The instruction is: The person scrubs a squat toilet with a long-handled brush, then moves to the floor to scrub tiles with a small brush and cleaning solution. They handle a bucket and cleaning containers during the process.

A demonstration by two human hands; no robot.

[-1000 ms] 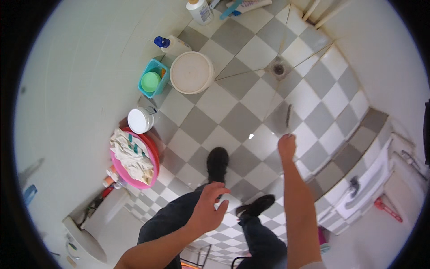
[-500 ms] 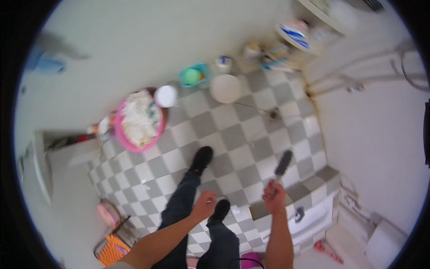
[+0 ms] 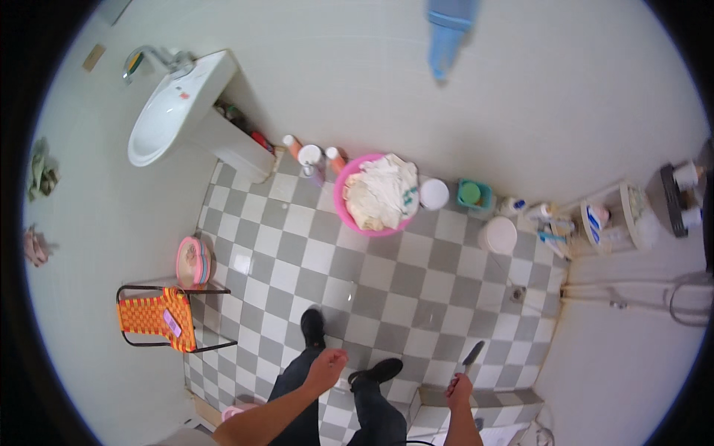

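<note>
The right hand (image 3: 459, 389) is clenched round the handle of a dark, slim tool (image 3: 471, 357), perhaps a brush or scraper, too small to tell which. The tool's long axis runs up and slightly right from the fist, its tip pointing out over the floor (image 3: 387, 282) toward the drain (image 3: 518, 294), which lies well apart, farther on and to the right. The left hand (image 3: 326, 368) holds nothing; its fingers are loosely curled, and it hangs above the left shoe (image 3: 312, 327), with the right shoe (image 3: 377, 370) just beside it. So the tool sits in the right hand alone, and the left is the farther of the two from it

The floor is grey and white checked tile, shiny in patches. A tiled step (image 3: 476, 405) lies just under the right hand. To the left stands an orange woven stool (image 3: 156, 318) with a pink dish (image 3: 192, 262) near it. Farther off, against the wall, a pink basin (image 3: 375, 195) holds pale cloth, with a white lid (image 3: 434, 194), a teal tub (image 3: 474, 195) and a white bucket (image 3: 498, 236) to its right, and bottles (image 3: 312, 157) to its left. A white sink (image 3: 175, 108) stands at the far left, and a rack (image 3: 610, 219) at the far right
</note>
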